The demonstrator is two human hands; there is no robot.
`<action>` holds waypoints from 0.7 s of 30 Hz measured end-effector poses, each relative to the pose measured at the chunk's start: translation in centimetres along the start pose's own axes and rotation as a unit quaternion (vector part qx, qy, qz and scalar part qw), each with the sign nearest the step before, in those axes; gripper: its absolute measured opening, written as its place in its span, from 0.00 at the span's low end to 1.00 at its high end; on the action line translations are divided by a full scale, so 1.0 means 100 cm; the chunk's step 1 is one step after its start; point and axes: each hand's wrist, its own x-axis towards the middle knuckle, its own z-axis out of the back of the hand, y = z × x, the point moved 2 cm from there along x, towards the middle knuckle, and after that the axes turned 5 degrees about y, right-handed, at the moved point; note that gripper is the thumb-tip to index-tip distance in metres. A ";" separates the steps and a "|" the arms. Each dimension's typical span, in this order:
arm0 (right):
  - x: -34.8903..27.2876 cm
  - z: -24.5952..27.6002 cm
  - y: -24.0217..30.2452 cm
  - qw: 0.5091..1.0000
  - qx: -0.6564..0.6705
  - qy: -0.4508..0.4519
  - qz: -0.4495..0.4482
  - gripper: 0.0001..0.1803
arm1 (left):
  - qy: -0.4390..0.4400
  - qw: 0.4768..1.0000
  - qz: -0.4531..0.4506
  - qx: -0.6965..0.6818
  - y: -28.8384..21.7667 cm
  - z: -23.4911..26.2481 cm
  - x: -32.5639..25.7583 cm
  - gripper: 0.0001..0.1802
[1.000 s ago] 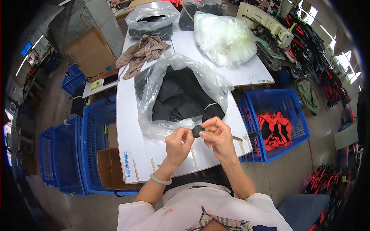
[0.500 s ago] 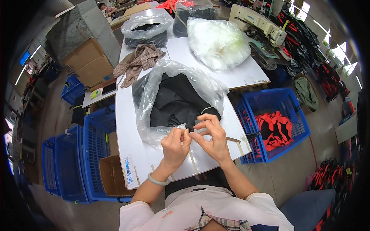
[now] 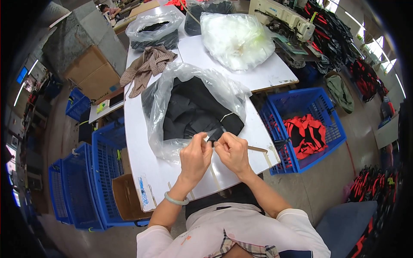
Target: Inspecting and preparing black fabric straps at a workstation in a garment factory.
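Note:
At the near side of a white table, my left hand (image 3: 196, 157) pinches one edge of a small piece of black fabric (image 3: 213, 136). On its other side, my right hand (image 3: 232, 154) has thumb and fingers closed on the same piece. A small white patch shows by the left fingertips; I cannot make out what it is. Just beyond both hands lies an open clear plastic bag (image 3: 153, 112), its rim spread wide, full of black fabric pieces (image 3: 189, 101). A pale thin line crosses the fabric on the bag's right side.
A checked cloth (image 3: 148, 69) lies behind the bag. Farther back are a stuffed white plastic bag (image 3: 236, 41), another bag of black pieces (image 3: 155, 32) and a sewing machine (image 3: 282, 17). Blue crates (image 3: 77, 185) flank the table; the right one holds red-and-black pieces (image 3: 306, 135).
My right fingers, raised and partly spread before, have closed down on the black piece. The hands have drawn slightly apart, and more of the piece shows between them. The whole view has shifted a little.

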 end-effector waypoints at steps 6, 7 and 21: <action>-0.002 -0.003 -0.009 0.991 -0.103 -0.031 0.075 0.10 | 0.030 0.999 -0.020 0.011 0.008 -0.010 0.000 0.14; -0.004 -0.006 -0.010 0.991 -0.104 -0.030 0.074 0.10 | 0.030 0.999 -0.019 0.011 0.009 -0.013 -0.004 0.14; 0.016 0.039 -0.007 0.981 0.041 0.164 0.096 0.15 | 0.270 0.855 0.249 -0.366 0.034 0.011 0.010 0.14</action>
